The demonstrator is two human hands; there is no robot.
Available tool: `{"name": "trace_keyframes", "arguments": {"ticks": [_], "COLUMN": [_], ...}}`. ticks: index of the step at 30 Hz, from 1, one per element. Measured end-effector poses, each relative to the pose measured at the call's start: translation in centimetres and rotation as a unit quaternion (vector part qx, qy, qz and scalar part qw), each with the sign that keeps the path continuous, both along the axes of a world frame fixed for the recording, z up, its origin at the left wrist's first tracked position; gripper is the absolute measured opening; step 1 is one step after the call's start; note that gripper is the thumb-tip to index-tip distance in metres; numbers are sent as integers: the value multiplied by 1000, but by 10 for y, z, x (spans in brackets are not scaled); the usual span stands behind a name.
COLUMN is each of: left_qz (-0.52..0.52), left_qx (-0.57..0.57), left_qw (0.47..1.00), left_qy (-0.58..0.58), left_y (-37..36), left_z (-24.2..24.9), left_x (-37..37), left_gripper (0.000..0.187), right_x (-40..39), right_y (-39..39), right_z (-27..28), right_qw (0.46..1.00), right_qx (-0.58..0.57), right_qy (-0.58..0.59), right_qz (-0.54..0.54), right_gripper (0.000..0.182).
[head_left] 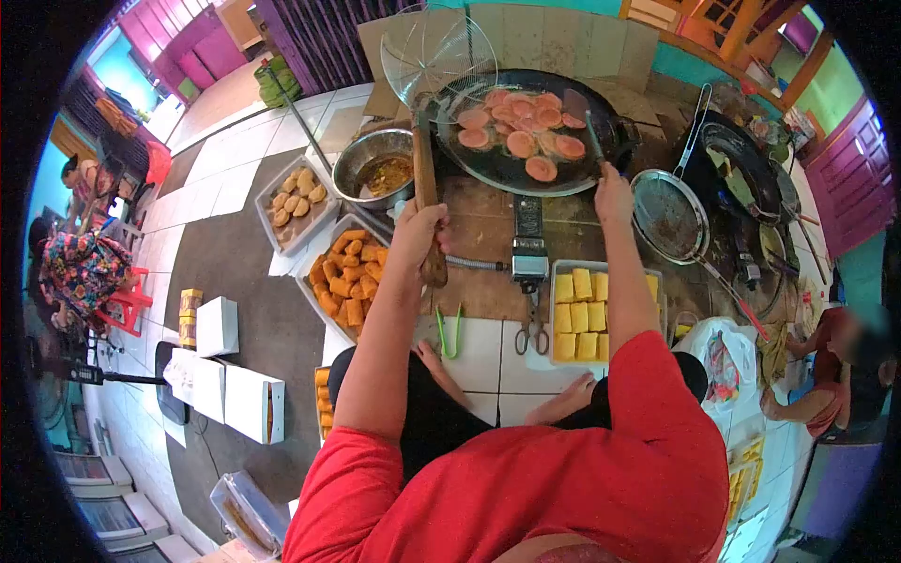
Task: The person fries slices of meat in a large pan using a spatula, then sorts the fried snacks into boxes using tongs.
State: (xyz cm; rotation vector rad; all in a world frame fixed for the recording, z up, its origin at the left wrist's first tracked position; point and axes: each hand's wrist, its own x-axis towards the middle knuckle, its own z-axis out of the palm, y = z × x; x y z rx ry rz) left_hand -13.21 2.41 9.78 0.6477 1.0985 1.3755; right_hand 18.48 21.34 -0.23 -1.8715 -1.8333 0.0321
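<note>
My left hand (422, 233) is wrapped round the thick wooden handle of a wire skimmer (426, 164). The skimmer's round mesh head is raised over the wok's left rim. In my right hand (614, 197) is a long-handled spatula (594, 139), its blade at the right side of the frying pieces. Many flat, round pink pieces (522, 144) float in the oil of the large dark wok (511, 186). Left of the wok stands a metal bowl (347, 167) with brown liquid in it.
Brown rolls fill a tray (310, 293), and pale pieces lie in another tray (267, 214). Yellow blocks sit in a tray (565, 360) by green tongs (450, 333) and scissors (531, 338). A strainer (668, 214) and second wok (765, 150) stand right. People sit at both sides.
</note>
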Motion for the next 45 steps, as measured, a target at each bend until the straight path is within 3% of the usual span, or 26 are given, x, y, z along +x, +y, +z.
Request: {"name": "trace_keyframes", "arguments": {"ticks": [7, 11, 14, 20, 23, 25, 28, 34, 37, 40, 43, 45], "left_qz": [50, 53, 56, 65, 64, 110, 91, 99, 115, 79, 11, -53], "left_qx": [-33, -25, -34, -63, -37, -1, -46, -19, -24, -24, -99, -107], "left_qw": [998, 996, 992, 973, 950, 913, 907, 882, 883, 946, 974, 987], "left_qy": [31, 71, 111, 214, 303, 393, 409, 460, 455, 315, 204, 105], "left_y": [5, 23, 38, 68, 86, 89, 91, 92, 94, 101, 101, 104], "left_z": [13, 1, -2, -18, -53, -59, -61, -77, -83, -83, -77, -83], "left_x": [8, 4, 2, -1, -5, 3, 15, 26, 26, 17, 10, 2], "left_gripper": [16, 17, 19, 40, 49, 53, 57, 64, 59, 38, 17, 11], "right_x": [37, 23, -10, -44, -25, -7, 9, 7, -8, -30, -28, -13], "right_y": [104, 160, 182, 153, 89, 74, 67, 112, 135, 132, 116, 96], "right_z": [13, -15, -8, 5, 29, 20, 20, 5, -8, -9, -8, -7], "right_qw": [990, 996, 989, 985, 982, 990, 995, 994, 992, 989, 983, 988], "right_qx": [-131, -67, -137, -75, -17, -20, -22, -43, -70, -120, -145, -73], "right_qy": [-24, -46, -25, -61, -30, -52, -52, -82, -72, -47, -34, 3], "right_qz": [-49, 23, 43, 146, 184, 129, 78, 51, 78, 75, 111, 136], "right_gripper": [34, 36, 37, 40, 41, 42, 41, 37, 34, 30, 31, 33]}}
